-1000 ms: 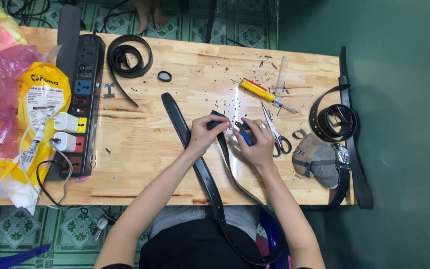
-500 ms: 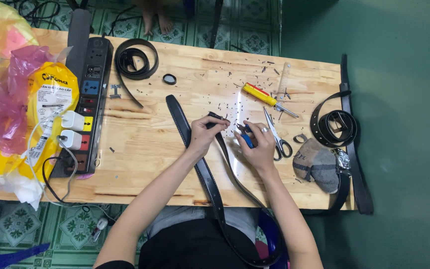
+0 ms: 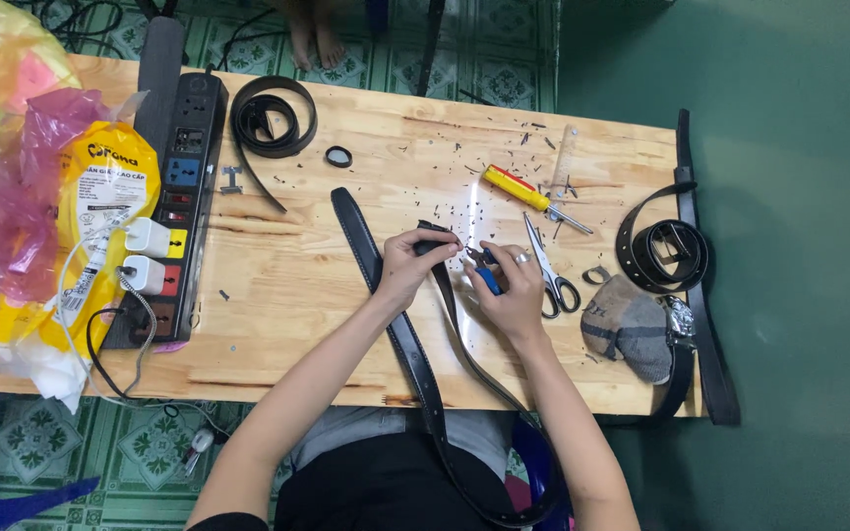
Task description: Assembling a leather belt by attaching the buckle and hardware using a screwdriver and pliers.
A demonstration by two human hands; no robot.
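Note:
A long black belt (image 3: 415, 364) runs from the middle of the wooden table (image 3: 297, 295) down over its front edge into my lap and loops back up. My left hand (image 3: 407, 264) pinches the belt's free end at the table's centre. My right hand (image 3: 506, 290) holds a small blue-handled tool (image 3: 485, 276), its tip pressed against that same belt end. The two hands almost touch. Small black scraps lie scattered around them.
Scissors (image 3: 549, 271) and a red-and-yellow screwdriver (image 3: 528, 194) lie right of my hands. A coiled black belt (image 3: 270, 120) and a black ring (image 3: 338, 156) lie behind. A power strip (image 3: 177, 197) with white plugs and plastic bags (image 3: 41, 206) fill the left. Another coiled belt (image 3: 663, 251) and a grey pouch (image 3: 632, 324) sit right.
Both hands stay on the belt end with only slight finger shifts. The view has drifted a little.

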